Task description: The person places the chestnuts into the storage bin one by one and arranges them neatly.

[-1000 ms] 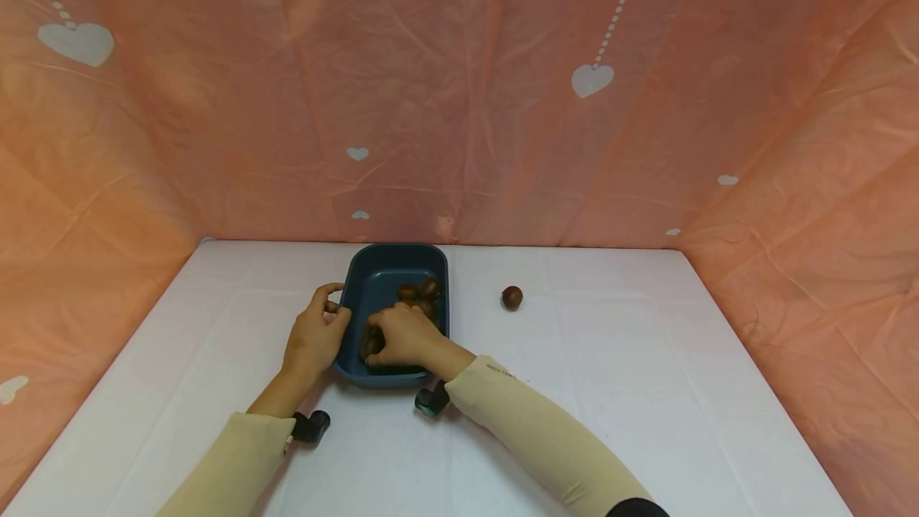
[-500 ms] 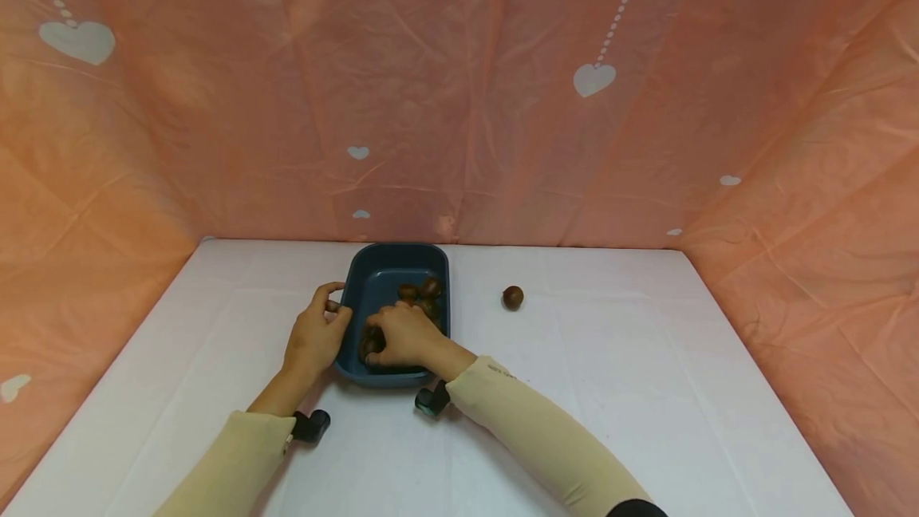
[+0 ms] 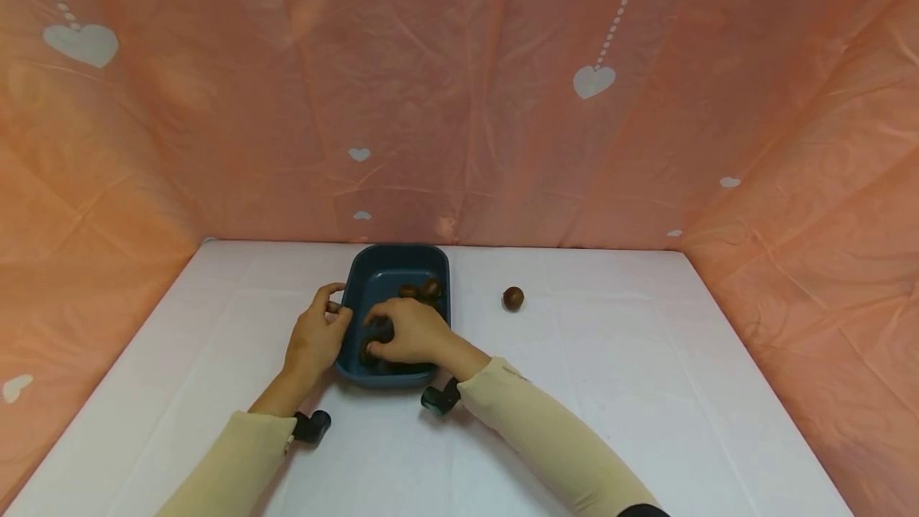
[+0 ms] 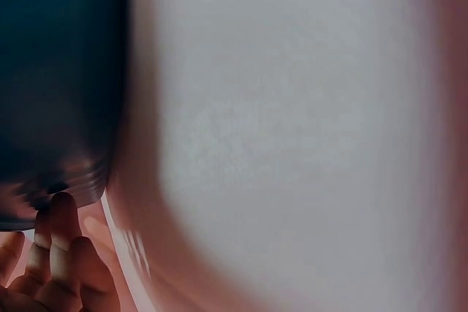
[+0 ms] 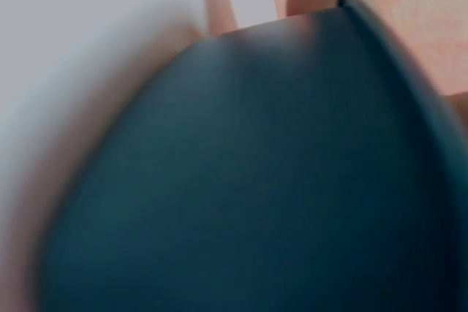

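A dark blue rectangular tray (image 3: 373, 268) sits on the white-covered table with several brown chestnuts (image 3: 430, 289) inside. My left hand (image 3: 310, 339) rests against its left side, thumb and index finger at the rim. In the left wrist view, fingertips (image 4: 63, 206) meet the tray's outer wall (image 4: 58, 85). My right hand (image 3: 415, 331) reaches in over the near right rim and pinches a dark chestnut (image 3: 381, 330) between thumb and fingers; others lie partly hidden under the hand. The tray's blurred outer wall (image 5: 248, 173) fills most of the right wrist view, hiding that hand.
A single chestnut (image 3: 513, 298) lies on the table to the right of the tray. Orange cloth (image 3: 459, 102) with pale hearts hangs behind the table and along both sides. Black wrist cameras (image 3: 312, 427) hang below the sleeves.
My right hand stays low in the tray, then lifts slightly and shifts a little to the right, a chestnut now showing between its thumb and fingers. The left hand and tray hold still.
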Motion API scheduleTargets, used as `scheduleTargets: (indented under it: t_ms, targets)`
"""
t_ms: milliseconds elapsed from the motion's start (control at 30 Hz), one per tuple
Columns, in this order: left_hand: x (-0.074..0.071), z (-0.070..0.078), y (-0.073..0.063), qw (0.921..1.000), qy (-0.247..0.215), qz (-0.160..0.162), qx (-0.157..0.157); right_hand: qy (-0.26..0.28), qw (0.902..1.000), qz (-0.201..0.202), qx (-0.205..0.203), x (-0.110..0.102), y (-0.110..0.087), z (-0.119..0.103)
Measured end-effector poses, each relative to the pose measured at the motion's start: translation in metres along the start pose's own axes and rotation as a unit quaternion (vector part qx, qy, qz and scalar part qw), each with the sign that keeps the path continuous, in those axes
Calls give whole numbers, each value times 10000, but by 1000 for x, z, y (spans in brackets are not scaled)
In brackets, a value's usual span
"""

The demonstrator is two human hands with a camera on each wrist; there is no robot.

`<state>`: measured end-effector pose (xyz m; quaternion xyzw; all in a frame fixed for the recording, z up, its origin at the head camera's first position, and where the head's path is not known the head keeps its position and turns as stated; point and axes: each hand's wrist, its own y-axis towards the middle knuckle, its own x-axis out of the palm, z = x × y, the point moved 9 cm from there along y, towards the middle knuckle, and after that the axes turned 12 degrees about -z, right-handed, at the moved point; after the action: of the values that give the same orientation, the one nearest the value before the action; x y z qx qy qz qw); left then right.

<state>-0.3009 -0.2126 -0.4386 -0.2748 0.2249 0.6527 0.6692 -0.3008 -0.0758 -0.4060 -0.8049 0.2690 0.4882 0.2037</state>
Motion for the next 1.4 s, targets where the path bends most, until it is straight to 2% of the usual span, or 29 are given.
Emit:
scheduleTargets:
  t_ms: [333,567,833,1000,1400]
  targets:
    - [0,1,-1,9999,42,-39,-92,368,9992,171,-31,-20,-17,5]
    - [0,0,-2,9999,-5,-46,-127,820,9960,365,15,-35,-31,20]
    - [0,0,-1,10000,-5,-37,-69,1015,9931,567,152,-53,-48,39]
    - [0,0,-2,10000,15,-55,-78,986,9921,703,320,-62,-58,54]
    - [0,0,-2,10000,-4,-90,-37,587,9876,976,1081,-74,-83,95]
